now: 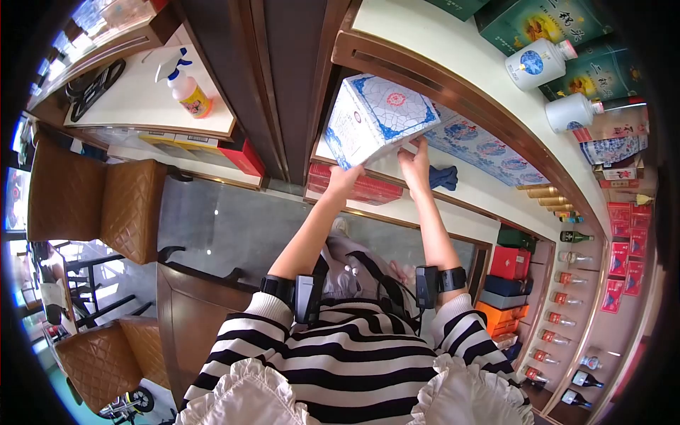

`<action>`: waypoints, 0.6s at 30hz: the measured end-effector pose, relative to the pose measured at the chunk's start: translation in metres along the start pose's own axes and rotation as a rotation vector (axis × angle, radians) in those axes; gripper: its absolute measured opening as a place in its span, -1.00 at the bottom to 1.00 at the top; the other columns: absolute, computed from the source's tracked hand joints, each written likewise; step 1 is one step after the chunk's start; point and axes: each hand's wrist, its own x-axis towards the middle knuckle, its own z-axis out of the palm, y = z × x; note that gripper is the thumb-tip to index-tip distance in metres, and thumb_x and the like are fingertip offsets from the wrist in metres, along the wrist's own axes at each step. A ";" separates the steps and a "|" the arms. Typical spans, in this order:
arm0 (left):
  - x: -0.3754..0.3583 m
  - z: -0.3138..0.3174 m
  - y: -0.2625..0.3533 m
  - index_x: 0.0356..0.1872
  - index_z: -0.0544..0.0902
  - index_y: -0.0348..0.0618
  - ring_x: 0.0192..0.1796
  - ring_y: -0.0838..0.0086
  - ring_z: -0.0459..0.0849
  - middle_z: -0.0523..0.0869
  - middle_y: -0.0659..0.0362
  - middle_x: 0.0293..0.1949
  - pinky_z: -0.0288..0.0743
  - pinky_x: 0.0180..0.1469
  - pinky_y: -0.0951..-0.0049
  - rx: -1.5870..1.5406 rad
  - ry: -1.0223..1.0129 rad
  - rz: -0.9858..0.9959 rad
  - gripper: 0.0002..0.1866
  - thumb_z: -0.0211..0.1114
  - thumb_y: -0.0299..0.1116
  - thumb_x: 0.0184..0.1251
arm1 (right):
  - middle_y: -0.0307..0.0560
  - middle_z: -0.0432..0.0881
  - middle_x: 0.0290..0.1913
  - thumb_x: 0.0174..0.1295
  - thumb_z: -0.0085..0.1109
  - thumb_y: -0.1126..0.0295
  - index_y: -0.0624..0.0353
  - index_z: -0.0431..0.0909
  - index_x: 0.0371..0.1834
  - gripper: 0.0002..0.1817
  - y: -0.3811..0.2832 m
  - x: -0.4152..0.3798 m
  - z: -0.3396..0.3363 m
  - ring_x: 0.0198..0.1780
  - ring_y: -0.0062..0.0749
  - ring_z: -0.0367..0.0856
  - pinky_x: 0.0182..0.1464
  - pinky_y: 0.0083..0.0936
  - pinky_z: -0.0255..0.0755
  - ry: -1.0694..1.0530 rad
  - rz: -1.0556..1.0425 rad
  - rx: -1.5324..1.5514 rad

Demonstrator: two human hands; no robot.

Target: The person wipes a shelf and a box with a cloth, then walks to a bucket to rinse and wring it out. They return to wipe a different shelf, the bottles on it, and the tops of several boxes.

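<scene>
A white carton with blue patterned edges and a red emblem [379,113] is tilted at the left end of a shelf, between my two hands. My left hand [345,181] grips its lower near corner. On the right side of the carton, my right hand [416,164] has its fingers wrapped at the bottom edge. A dark blue crumpled cloth [443,178] lies on the shelf right of my right hand. Similar blue-and-white cartons [489,145] stand in a row behind, deeper on the same shelf.
Above is a shelf with white bottles [542,64] and green boxes [595,71]. Red boxes [368,188] sit below the carton. At left, a spray bottle [188,95] stands on a white counter [156,106], near brown chairs [131,212]. Several bottles [559,319] line the right shelves.
</scene>
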 end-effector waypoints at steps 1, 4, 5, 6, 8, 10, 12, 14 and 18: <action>0.002 -0.003 -0.005 -0.16 0.22 -0.53 -0.11 0.10 0.42 0.40 -0.15 -0.15 0.25 0.02 0.23 -0.008 0.005 -0.002 -0.48 0.10 -0.41 -0.21 | 0.08 0.33 -0.10 -0.13 -0.08 0.60 0.28 0.02 0.07 -0.41 -0.005 0.000 -0.001 -0.17 -0.34 0.44 -0.20 -0.56 0.34 -0.029 0.024 -0.078; 0.006 -0.006 -0.017 -0.10 0.15 -0.55 0.07 0.04 0.24 0.22 -0.18 0.02 0.17 0.12 0.10 -0.549 -0.335 -0.320 -0.53 -0.02 -0.46 -0.06 | 0.09 0.35 -0.13 -0.15 -0.14 0.66 0.31 0.00 0.10 -0.39 -0.004 0.003 0.003 -0.23 -0.32 0.46 -0.23 -0.57 0.35 0.034 -0.008 -0.129; 0.007 -0.001 -0.020 -0.10 0.15 -0.55 0.07 0.04 0.24 0.22 -0.18 0.02 0.17 0.12 0.10 -0.559 -0.330 -0.316 -0.53 -0.02 -0.46 -0.06 | 0.10 0.33 -0.11 -0.16 -0.18 0.68 0.32 -0.02 0.11 -0.38 -0.002 0.005 0.004 -0.20 -0.31 0.45 -0.21 -0.58 0.34 0.099 -0.016 -0.129; 0.009 0.003 -0.024 -0.12 0.21 -0.48 0.01 0.03 0.32 0.28 -0.16 -0.02 0.19 0.07 0.08 -0.576 -0.260 -0.275 -0.57 -0.05 -0.44 -0.08 | 0.14 0.28 -0.07 -0.20 -0.25 0.75 0.30 -0.03 0.12 -0.35 -0.012 0.002 0.006 -0.14 -0.24 0.41 -0.16 -0.53 0.32 0.181 -0.102 -0.033; 0.017 0.005 -0.031 -0.15 0.27 -0.40 -0.05 0.03 0.39 0.33 -0.13 -0.06 0.22 0.02 0.05 -0.605 -0.190 -0.233 -0.60 -0.07 -0.43 -0.09 | 0.15 0.25 -0.03 -0.22 -0.26 0.77 0.29 -0.01 0.12 -0.34 -0.034 0.000 -0.002 -0.10 -0.18 0.37 -0.13 -0.47 0.30 0.261 -0.294 -0.133; 0.029 0.003 -0.036 -0.17 0.27 -0.39 0.04 0.02 0.32 0.29 -0.11 -0.01 0.14 0.03 -0.06 -0.689 -0.174 -0.103 -0.62 -0.06 -0.43 -0.09 | 0.17 0.21 0.01 -0.24 -0.28 0.79 0.28 0.01 0.11 -0.33 -0.055 0.001 -0.010 -0.05 -0.11 0.34 -0.10 -0.42 0.28 0.340 -0.486 -0.231; 0.039 -0.007 -0.033 -0.21 0.27 -0.37 0.07 0.03 0.28 0.30 -0.09 -0.03 0.14 0.03 -0.10 -0.706 -0.178 -0.125 -0.65 -0.06 -0.45 -0.10 | 0.19 0.26 0.00 -0.23 -0.28 0.80 0.25 0.08 0.10 -0.35 -0.071 0.005 -0.019 -0.05 -0.01 0.34 -0.08 -0.35 0.26 0.304 -0.755 -0.507; 0.042 -0.008 -0.032 -0.27 0.28 -0.31 0.05 0.10 0.30 0.34 0.00 -0.10 0.24 0.00 -0.08 -0.718 -0.156 -0.130 -0.72 -0.09 -0.54 -0.13 | 0.19 0.29 -0.02 -0.21 -0.28 0.78 0.24 0.11 0.08 -0.37 -0.068 0.012 -0.026 -0.06 0.00 0.35 -0.08 -0.35 0.26 0.180 -0.693 -0.503; 0.029 0.004 -0.028 -0.36 0.30 -0.33 -0.04 0.14 0.33 0.34 0.02 -0.17 0.32 -0.02 -0.02 -0.689 -0.098 0.182 -0.79 -0.11 -0.58 -0.14 | 0.20 0.35 -0.06 -0.15 -0.22 0.72 0.21 0.12 0.11 -0.40 -0.073 0.010 -0.023 -0.13 -0.03 0.41 -0.12 -0.39 0.30 0.027 -0.558 -0.470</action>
